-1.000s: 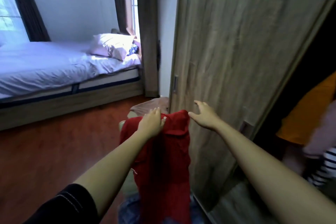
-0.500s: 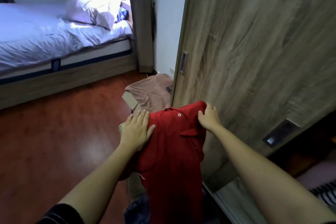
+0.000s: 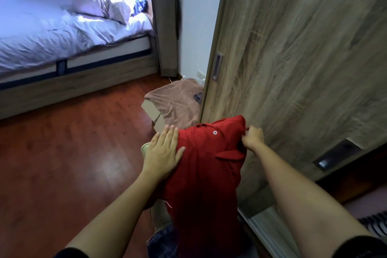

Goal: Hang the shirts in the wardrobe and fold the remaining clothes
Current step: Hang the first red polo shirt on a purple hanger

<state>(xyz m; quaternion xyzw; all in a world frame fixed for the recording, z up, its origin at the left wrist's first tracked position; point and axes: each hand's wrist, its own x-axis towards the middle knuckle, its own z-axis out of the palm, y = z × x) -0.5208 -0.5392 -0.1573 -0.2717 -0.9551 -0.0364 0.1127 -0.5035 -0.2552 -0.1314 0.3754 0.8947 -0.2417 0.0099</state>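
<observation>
Far to the left of the wardrobe door (image 3: pixel 303 58) sits the bed (image 3: pixel 52 33), out of play. Close to the door's left edge, a brown cloth (image 3: pixel 176 102) drapes over a cardboard box (image 3: pixel 151 111), and I'd guess it's one of the leftovers waiting to be folded. Now the action. Just left of the door, the left hand (image 3: pixel 165 151) lies flat, fingers straight and together, pressing on one shoulder of the red shirt (image 3: pixel 205 169). The shirt hangs in front of the door's lower part, collar up, one button showing. That flat palm looks to be smoothing and steadying the cloth. Against the door's face, the right hand (image 3: pixel 253 137) pinches the shirt's other shoulder, fingers curled on the fabric, pulling it taut so the shoulders spread. That is likely shaping it for a hanger, though I cannot tell whether one sits inside. Past the door's right edge, down low, the dark opening shows a striped garment (image 3: pixel 372 224).
</observation>
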